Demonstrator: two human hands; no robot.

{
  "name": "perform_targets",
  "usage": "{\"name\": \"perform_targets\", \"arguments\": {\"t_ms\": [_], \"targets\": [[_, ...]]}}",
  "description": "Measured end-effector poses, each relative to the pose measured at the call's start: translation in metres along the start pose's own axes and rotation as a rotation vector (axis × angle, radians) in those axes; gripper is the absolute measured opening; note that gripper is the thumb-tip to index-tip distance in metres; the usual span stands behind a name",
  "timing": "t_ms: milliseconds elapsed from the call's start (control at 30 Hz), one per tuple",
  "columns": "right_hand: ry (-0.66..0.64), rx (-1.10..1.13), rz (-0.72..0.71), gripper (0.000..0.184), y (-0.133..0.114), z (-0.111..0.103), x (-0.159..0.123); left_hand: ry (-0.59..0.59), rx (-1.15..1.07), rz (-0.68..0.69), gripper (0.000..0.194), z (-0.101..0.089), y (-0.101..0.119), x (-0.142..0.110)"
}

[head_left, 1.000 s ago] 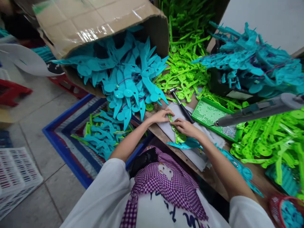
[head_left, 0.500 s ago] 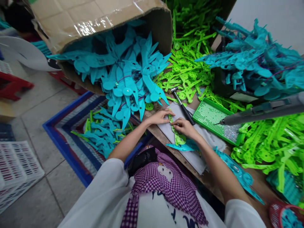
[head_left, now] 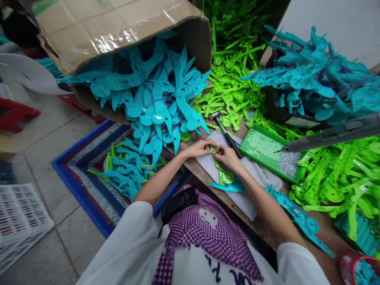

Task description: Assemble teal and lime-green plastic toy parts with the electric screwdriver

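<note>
A long green plastic part (head_left: 221,171) with a round end lies on a pale cloth (head_left: 204,161) at the table's near edge. My left hand (head_left: 201,148) is closed on its far end, fingers bent around it. Right beside it, my right hand (head_left: 228,156) pinches at the same part from the other side; whether a small piece is between its fingertips is hidden. A blue plastic part (head_left: 230,185) lies partly under the green round end and my right forearm. Beyond my hands rests a hammer (head_left: 227,133) with a black handle.
A green perforated tray (head_left: 261,144) holds small shiny pieces, with a grey power screwdriver (head_left: 326,136) hanging above it. Green parts (head_left: 231,95) heap behind and at right. Blue parts spill from a cardboard box (head_left: 118,27). A blue-rimmed bin (head_left: 80,188) stands at left.
My right hand has shifted slightly up the green part, closer to my left hand. The green part's round end has moved a little right. The view has shifted slightly.
</note>
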State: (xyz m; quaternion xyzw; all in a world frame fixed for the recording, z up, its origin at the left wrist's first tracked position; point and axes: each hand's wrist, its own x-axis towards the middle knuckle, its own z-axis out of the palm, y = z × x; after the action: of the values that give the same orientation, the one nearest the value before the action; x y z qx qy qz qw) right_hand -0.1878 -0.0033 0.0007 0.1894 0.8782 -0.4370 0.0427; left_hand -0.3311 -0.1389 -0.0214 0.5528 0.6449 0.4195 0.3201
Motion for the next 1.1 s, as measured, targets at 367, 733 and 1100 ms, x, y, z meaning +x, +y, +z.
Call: {"name": "perform_targets", "arguments": {"t_ms": [367, 733, 1100], "targets": [[-0.001, 0.042, -0.067, 0.019, 0.007, 0.003, -0.002, 0.102, 0.161, -0.098, 0.034, 0.010, 0.010, 0.003], [0.287, -0.022, -0.250, 0.026, -0.029, -0.050, -0.002, 0.328, 0.194, -0.044, 0.039, 0.020, 0.013, -0.010], [0.418, -0.387, -0.002, 0.032, -0.014, -0.082, 0.023, 0.379, 0.224, -0.030, 0.041, 0.021, 0.006, -0.014]]}}
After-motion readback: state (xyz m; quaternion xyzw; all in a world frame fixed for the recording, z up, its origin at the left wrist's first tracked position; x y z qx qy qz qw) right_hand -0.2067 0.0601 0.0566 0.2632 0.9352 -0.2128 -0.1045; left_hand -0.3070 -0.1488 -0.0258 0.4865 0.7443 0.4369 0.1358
